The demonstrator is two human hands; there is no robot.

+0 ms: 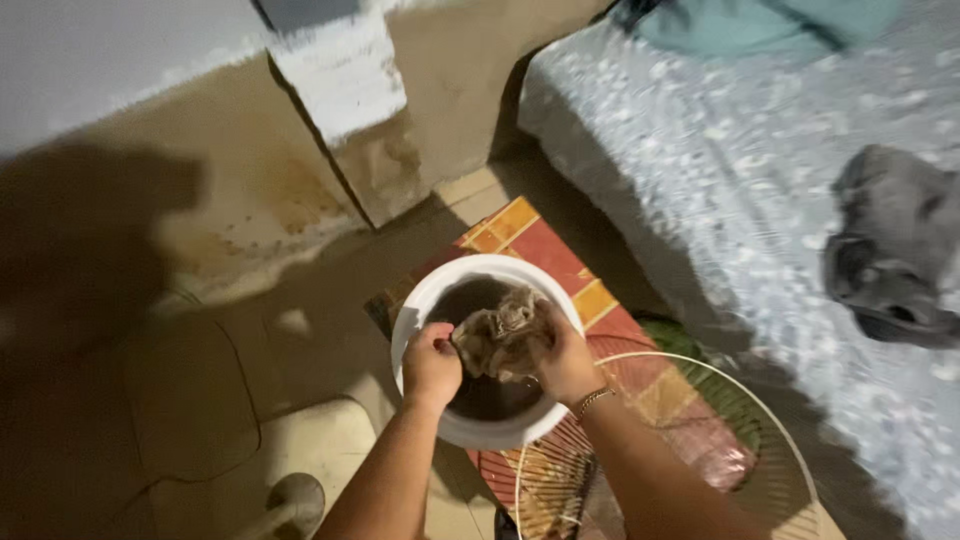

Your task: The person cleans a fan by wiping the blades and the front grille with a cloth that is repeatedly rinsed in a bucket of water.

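Both hands, left hand (431, 362) and right hand (566, 362), clenching wet cloth (503, 335) (fingertips hidden), bucket (420, 300) bottom unseen

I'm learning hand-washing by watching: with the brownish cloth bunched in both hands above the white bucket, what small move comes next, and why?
Probably a tighter twist: both the left hand and right hand grip the bunched brownish cloth over the round white plastic bucket of dark water, so drips fall inside.

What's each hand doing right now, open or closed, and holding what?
Left hand: closed, gripping the wet brown cloth over the white bucket.
Right hand: closed on the same cloth, at its other side.
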